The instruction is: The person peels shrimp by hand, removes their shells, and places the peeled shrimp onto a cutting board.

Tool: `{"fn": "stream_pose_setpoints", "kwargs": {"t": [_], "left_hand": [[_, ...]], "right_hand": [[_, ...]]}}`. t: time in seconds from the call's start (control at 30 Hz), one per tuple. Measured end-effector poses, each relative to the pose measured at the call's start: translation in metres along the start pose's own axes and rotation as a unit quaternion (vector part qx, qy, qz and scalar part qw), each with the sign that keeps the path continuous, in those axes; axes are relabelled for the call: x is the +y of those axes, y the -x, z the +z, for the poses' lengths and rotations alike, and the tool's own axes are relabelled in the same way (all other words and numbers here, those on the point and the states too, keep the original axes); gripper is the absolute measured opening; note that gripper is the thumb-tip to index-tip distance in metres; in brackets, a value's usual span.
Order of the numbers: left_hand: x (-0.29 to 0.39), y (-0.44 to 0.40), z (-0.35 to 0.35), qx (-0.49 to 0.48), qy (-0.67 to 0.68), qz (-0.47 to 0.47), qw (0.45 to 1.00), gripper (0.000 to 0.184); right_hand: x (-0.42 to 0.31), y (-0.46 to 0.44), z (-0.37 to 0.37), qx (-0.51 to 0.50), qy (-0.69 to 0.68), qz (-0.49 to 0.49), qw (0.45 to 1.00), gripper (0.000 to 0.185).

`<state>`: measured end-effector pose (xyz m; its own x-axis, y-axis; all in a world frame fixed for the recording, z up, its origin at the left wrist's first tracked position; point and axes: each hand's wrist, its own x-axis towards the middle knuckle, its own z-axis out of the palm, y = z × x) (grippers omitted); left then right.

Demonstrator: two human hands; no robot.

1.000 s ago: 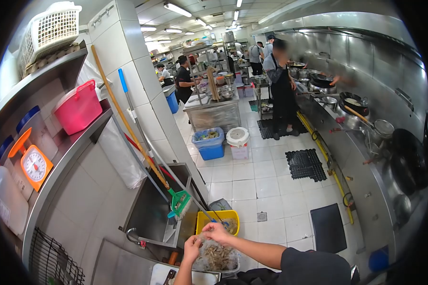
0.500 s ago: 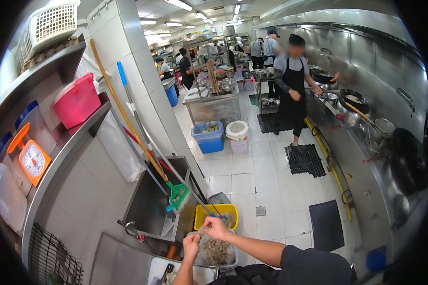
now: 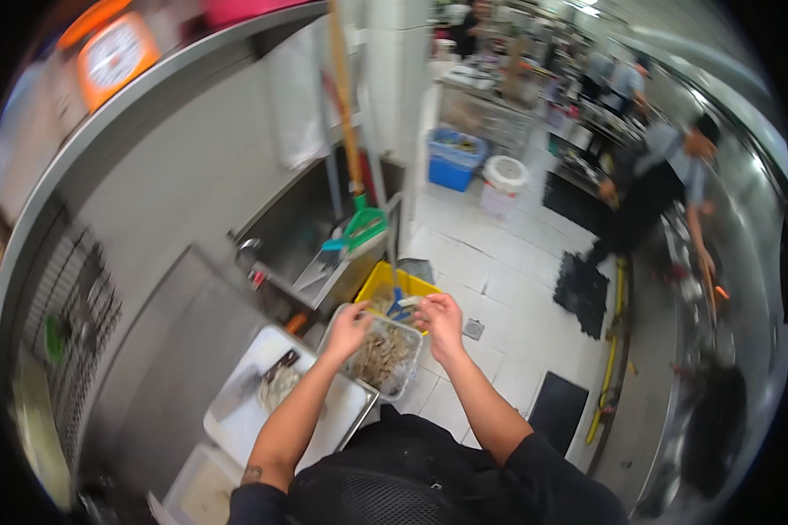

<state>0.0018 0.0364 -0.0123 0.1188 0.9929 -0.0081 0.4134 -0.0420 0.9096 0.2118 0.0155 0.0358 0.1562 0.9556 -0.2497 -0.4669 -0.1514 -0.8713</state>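
My right hand (image 3: 441, 322) is closed, with a small pale piece like a peeled shrimp (image 3: 409, 302) pinched at its fingertips. My left hand (image 3: 348, 331) is over the left rim of a clear plastic tub, fingers curled together; whatever they hold is hidden. Greyish-brown shrimp (image 3: 383, 357), as they appear, fill the tub (image 3: 409, 381). Left of it, a white cutting board (image 3: 236, 404) bears a dark-handled knife (image 3: 282, 362) and a pale, wet-looking heap (image 3: 277, 387), partly behind my left forearm. Beyond the tub stands a yellow basin (image 3: 378, 282).
A steel sink (image 3: 280, 214) holds a green broom (image 3: 364, 229) and other long handles. A blue bin (image 3: 451, 164) and a white bucket (image 3: 505, 178) stand on the tiled floor. At right, a person in a dark apron (image 3: 657, 192) leans over the stove line. A black mat (image 3: 558, 409) lies nearby.
My view has tilted down and turned. My hands, close together before, are now apart: the left at the tub's left side, the right beyond its right rim with the pale piece showing.
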Motion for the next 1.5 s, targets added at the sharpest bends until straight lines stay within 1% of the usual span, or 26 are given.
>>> {"fn": "stream_pose_setpoints", "kwargs": {"t": [0.03, 0.1, 0.2, 0.27, 0.3, 0.33, 0.43, 0.5, 0.57, 0.63, 0.7, 0.77, 0.8, 0.83, 0.87, 0.9, 0.97, 1.1, 1.17, 1.23, 1.27, 1.3, 1.33, 1.37, 1.43, 1.5], "left_hand": [[0.023, 0.013, 0.002, -0.029, 0.083, -0.038, 0.995, 0.041], [0.018, 0.033, 0.019, -0.035, 0.167, -0.004, 0.985, 0.038], [0.002, 0.070, 0.022, 0.029, 0.254, -0.003, 0.967, 0.031], [-0.008, 0.098, 0.003, 0.015, 0.229, -0.140, 0.963, 0.025], [-0.007, 0.117, -0.011, 0.073, 0.183, -0.138, 0.971, 0.017], [-0.019, 0.133, -0.020, 0.098, 0.184, -0.150, 0.966, 0.017], [-0.046, 0.194, -0.073, 0.234, 0.164, -0.098, 0.953, 0.009], [-0.041, 0.247, -0.125, 0.335, 0.159, -0.126, 0.920, 0.007], [-0.077, 0.300, -0.167, 0.486, 0.105, -0.073, 0.865, 0.007], [-0.096, 0.368, -0.215, 0.568, 0.008, -0.138, 0.811, 0.010], [-0.120, 0.439, -0.245, 0.560, -0.127, -0.244, 0.781, 0.012], [-0.155, 0.493, -0.243, 0.476, -0.283, -0.371, 0.746, 0.020], [-0.155, 0.503, -0.234, 0.477, -0.282, -0.371, 0.746, 0.020], [-0.153, 0.512, -0.224, 0.429, -0.284, -0.415, 0.750, 0.025], [-0.154, 0.517, -0.221, 0.381, -0.284, -0.457, 0.752, 0.030], [-0.155, 0.519, -0.223, 0.383, -0.282, -0.457, 0.751, 0.030], [-0.157, 0.522, -0.224, 0.315, -0.179, -0.483, 0.797, 0.035], [-0.157, 0.534, -0.237, 0.292, -0.164, -0.472, 0.816, 0.042], [-0.141, 0.535, -0.255, 0.323, -0.162, -0.470, 0.806, 0.049], [-0.186, 0.560, -0.267, 0.423, -0.127, -0.382, 0.812, 0.055], [-0.173, 0.560, -0.279, 0.453, 0.004, -0.417, 0.788, 0.054], [-0.150, 0.556, -0.291, 0.473, 0.079, -0.413, 0.774, 0.050], [-0.150, 0.559, -0.299, 0.510, 0.134, -0.347, 0.776, 0.046], [-0.152, 0.550, -0.303, 0.572, 0.090, -0.300, 0.758, 0.036], [-0.131, 0.520, -0.314, 0.546, 0.038, -0.256, 0.797, 0.027], [-0.125, 0.467, -0.311, 0.498, 0.055, -0.201, 0.842, 0.024]], "right_hand": [[0.012, 0.002, 0.000, -0.001, 0.030, 0.002, 1.000, 0.016], [0.037, 0.014, 0.007, -0.041, 0.079, 0.031, 0.996, 0.016], [0.065, 0.033, 0.022, -0.154, 0.089, 0.092, 0.980, 0.016], [0.078, 0.047, 0.030, -0.188, 0.094, 0.130, 0.969, 0.016], [0.086, 0.052, 0.034, -0.203, 0.121, 0.124, 0.964, 0.014], [0.093, 0.055, 0.037, -0.224, 0.126, 0.140, 0.956, 0.014], [0.116, 0.063, 0.069, -0.251, 0.212, 0.120, 0.937, 0.013], [0.127, 0.074, 0.090, -0.256, 0.236, 0.093, 0.933, 0.013], [0.132, 0.095, 0.118, -0.268, 0.229, 0.108, 0.930, 0.014], [0.143, 0.104, 0.135, -0.295, 0.193, 0.117, 0.928, 0.023], [0.135, 0.131, 0.162, -0.296, 0.193, 0.109, 0.929, 0.027], [0.137, 0.151, 0.176, -0.292, 0.191, 0.100, 0.932, 0.032], [0.141, 0.157, 0.180, -0.271, 0.224, 0.075, 0.933, 0.035], [0.145, 0.163, 0.184, -0.249, 0.255, 0.050, 0.933, 0.037], [0.156, 0.166, 0.184, -0.251, 0.255, 0.049, 0.933, 0.037], [0.168, 0.172, 0.185, -0.260, 0.249, 0.038, 0.932, 0.036], [0.186, 0.181, 0.184, -0.293, 0.229, 0.030, 0.928, 0.033], [0.196, 0.211, 0.193, -0.289, 0.256, 0.023, 0.922, 0.028], [0.209, 0.208, 0.181, -0.306, 0.233, 0.029, 0.923, 0.025], [0.197, 0.199, 0.171, -0.321, 0.216, 0.029, 0.922, 0.019], [0.188, 0.203, 0.170, -0.314, 0.220, 0.028, 0.923, 0.016], [0.182, 0.202, 0.167, -0.303, 0.232, 0.017, 0.924, 0.015], [0.181, 0.198, 0.163, -0.290, 0.244, 0.007, 0.925, 0.014], [0.183, 0.192, 0.158, -0.295, 0.249, -0.022, 0.922, 0.013], [0.183, 0.183, 0.151, -0.296, 0.256, -0.053, 0.919, 0.014], [0.172, 0.180, 0.155, -0.275, 0.250, -0.066, 0.926, 0.015]]}}
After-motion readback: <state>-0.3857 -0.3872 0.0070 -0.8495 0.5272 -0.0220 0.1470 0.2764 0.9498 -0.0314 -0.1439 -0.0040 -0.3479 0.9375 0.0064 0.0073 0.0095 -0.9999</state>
